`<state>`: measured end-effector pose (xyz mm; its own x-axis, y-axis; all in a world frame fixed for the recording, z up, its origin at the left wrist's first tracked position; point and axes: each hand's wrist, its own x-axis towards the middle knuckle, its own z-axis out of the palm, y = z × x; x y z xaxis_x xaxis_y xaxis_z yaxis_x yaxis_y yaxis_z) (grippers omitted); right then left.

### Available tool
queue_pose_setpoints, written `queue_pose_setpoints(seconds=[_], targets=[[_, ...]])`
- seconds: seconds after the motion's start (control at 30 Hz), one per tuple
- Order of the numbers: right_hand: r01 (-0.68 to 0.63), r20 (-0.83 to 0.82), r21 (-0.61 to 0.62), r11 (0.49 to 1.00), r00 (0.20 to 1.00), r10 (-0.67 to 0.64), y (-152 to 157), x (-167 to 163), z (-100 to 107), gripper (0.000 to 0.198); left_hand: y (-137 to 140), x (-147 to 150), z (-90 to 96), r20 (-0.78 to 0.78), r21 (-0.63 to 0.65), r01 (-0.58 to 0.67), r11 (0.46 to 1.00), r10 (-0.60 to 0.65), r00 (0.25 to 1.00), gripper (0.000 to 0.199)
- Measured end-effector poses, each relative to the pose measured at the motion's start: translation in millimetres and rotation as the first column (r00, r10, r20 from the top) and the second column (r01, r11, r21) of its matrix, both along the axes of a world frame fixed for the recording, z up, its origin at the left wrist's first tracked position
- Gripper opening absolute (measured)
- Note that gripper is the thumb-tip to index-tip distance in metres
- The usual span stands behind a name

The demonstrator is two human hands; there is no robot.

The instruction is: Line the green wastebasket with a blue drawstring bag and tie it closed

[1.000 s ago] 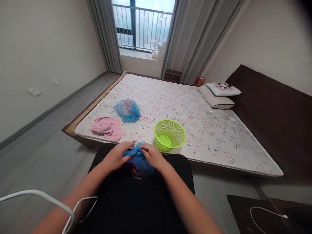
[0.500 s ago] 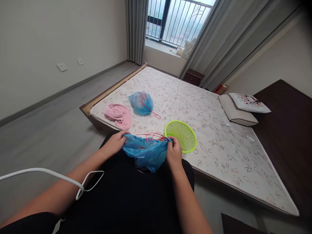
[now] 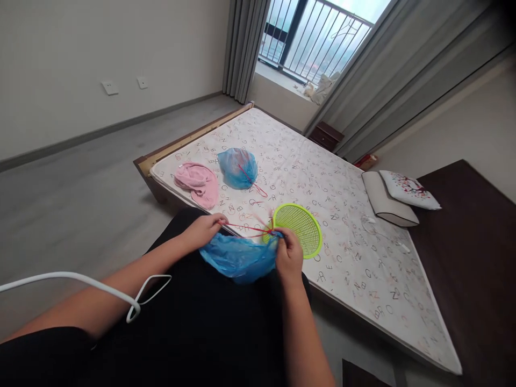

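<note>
A blue plastic drawstring bag [image 3: 239, 259] hangs between my two hands above my lap. My left hand [image 3: 205, 230] is closed on the bag's red drawstring [image 3: 245, 227], which stretches taut across to the right side of the opening. With fingers bent, my right hand [image 3: 289, 251] grips the gathered rim of the bag. What lies inside the bag cannot be made out. A green plastic basket [image 3: 312, 236] lies tipped on the mattress just behind my right hand.
On the mattress [image 3: 350, 236] are a pink cloth [image 3: 197, 184], a tied blue bag [image 3: 237, 169] and pillows [image 3: 389, 201] at the right. A white cable [image 3: 80, 277] crosses my left forearm. The bed's wooden frame [image 3: 181, 148] edges the mattress.
My left hand has shifted from the bag's rim to the red drawstring and drawn it out leftward. My right hand still grips the rim. The view has turned slightly.
</note>
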<state>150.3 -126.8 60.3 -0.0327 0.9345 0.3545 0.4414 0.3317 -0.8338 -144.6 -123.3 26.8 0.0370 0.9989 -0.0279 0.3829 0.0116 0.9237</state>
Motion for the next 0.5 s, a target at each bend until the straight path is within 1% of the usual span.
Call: queue_pose_setpoints(seconds=[0.03, 0.07, 0.1, 0.13, 0.17, 0.2, 0.23, 0.27, 0.3, 0.33, 0.37, 0.4, 0.43, 0.47, 0.5], targets=[[0.081, 0.042, -0.003, 0.997, 0.996, -0.080, 3, 10, -2, 0.029, 2, -6, -0.7, 0.070, -0.061, -0.095, 0.994, 0.099, 0.993, 0.021], [0.160, 0.070, -0.023, 0.987, 0.985, -0.158, 5, 18, -3, 0.030, 4, -13, -0.4, 0.161, -0.145, -0.173, 0.974, 0.196, 0.967, 0.020], [0.236, 0.089, -0.046, 0.971, 0.969, -0.232, 5, 24, -4, 0.032, 5, -18, 0.8, 0.257, -0.237, -0.223, 0.946, 0.282, 0.924, 0.018], [0.307, 0.106, -0.048, 0.950, 0.948, -0.301, 4, 28, -4, 0.034, 5, -22, 2.9, 0.345, -0.325, -0.240, 0.915, 0.351, 0.870, 0.015], [0.370, 0.121, -0.013, 0.929, 0.923, -0.366, 1, 29, -4, 0.035, 4, -25, 5.9, 0.422, -0.401, -0.231, 0.887, 0.402, 0.812, 0.012], [0.412, 0.135, 0.065, 0.909, 0.899, -0.417, -4, 26, -4, 0.037, 2, -26, 9.6, 0.491, -0.462, -0.195, 0.865, 0.433, 0.756, 0.010], [0.418, 0.143, 0.178, 0.891, 0.885, -0.444, -10, 20, -3, 0.038, -1, -26, 14.1, 0.550, -0.510, -0.140, 0.849, 0.447, 0.706, 0.011], [0.372, 0.150, 0.305, 0.877, 0.891, -0.429, -17, 12, -2, 0.039, -4, -24, 19.3, 0.603, -0.546, -0.067, 0.835, 0.447, 0.660, 0.014], [0.261, 0.175, 0.414, 0.872, 0.917, -0.358, -23, 1, -1, 0.038, -7, -20, 24.9, 0.650, -0.569, 0.013, 0.822, 0.440, 0.619, 0.017], [0.092, 0.230, 0.476, 0.875, 0.947, -0.225, -28, -11, 0, 0.036, -10, -15, 31.0, 0.694, -0.574, 0.091, 0.814, 0.425, 0.580, 0.021], [-0.111, 0.313, 0.467, 0.878, 0.949, -0.046, -31, -23, 1, 0.034, -13, -10, 37.3, 0.732, -0.567, 0.155, 0.809, 0.408, 0.546, 0.023], [-0.305, 0.404, 0.375, 0.875, 0.904, 0.142, -32, -35, 1, 0.032, -15, -4, 43.6, 0.763, -0.553, 0.205, 0.807, 0.392, 0.514, 0.025], [-0.452, 0.479, 0.217, 0.865, 0.822, 0.309, -32, -45, 1, 0.032, -16, 1, 49.6, 0.792, -0.536, 0.242, 0.808, 0.382, 0.477, 0.027], [-0.529, 0.531, 0.023, 0.848, 0.725, 0.438, -31, -53, 1, 0.031, -17, 5, 55.1, 0.821, -0.516, 0.273, 0.812, 0.376, 0.430, 0.028], [-0.538, 0.562, -0.177, 0.824, 0.632, 0.533, -29, -58, 0, 0.031, -18, 8, 59.9, 0.847, -0.492, 0.295, 0.819, 0.373, 0.378, 0.029]])
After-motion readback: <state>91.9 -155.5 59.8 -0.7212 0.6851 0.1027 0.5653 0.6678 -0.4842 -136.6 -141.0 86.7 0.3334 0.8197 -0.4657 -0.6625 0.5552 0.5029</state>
